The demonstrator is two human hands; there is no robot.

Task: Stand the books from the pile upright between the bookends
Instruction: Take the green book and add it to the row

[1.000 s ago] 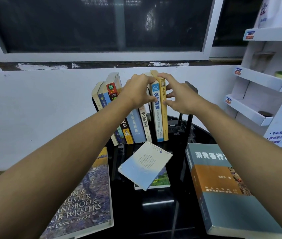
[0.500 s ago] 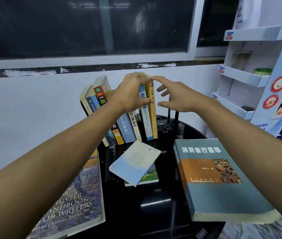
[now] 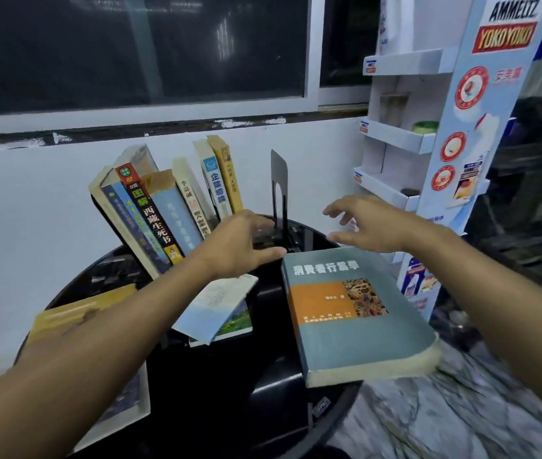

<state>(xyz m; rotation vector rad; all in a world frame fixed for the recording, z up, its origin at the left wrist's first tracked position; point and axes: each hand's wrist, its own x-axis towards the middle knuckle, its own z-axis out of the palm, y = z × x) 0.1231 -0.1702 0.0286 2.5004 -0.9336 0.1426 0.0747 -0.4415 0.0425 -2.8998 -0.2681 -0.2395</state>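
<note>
Several books (image 3: 163, 207) stand leaning left at the back of the round black table (image 3: 236, 385). A black bookend (image 3: 279, 180) stands apart to their right, with a gap between it and the yellow book (image 3: 228, 173). A thick grey-blue book (image 3: 352, 309) lies flat at the right, overhanging the table edge. My left hand (image 3: 239, 246) hovers with fingers apart just left of that book's top corner. My right hand (image 3: 368, 226) hovers open above its far edge. Neither hand holds anything. A pale blue book (image 3: 216, 306) lies on a green one (image 3: 236, 323) in the middle.
A large writers' handbook (image 3: 120, 402) lies flat at the table's left front, partly under my left forearm. A white cardboard display rack (image 3: 428, 134) stands close on the right. A white wall and dark window are behind the table.
Both hands have let go of the upright books and dropped down toward the thick grey-blue book. The right bookend is now uncovered. The camera has swung right.
</note>
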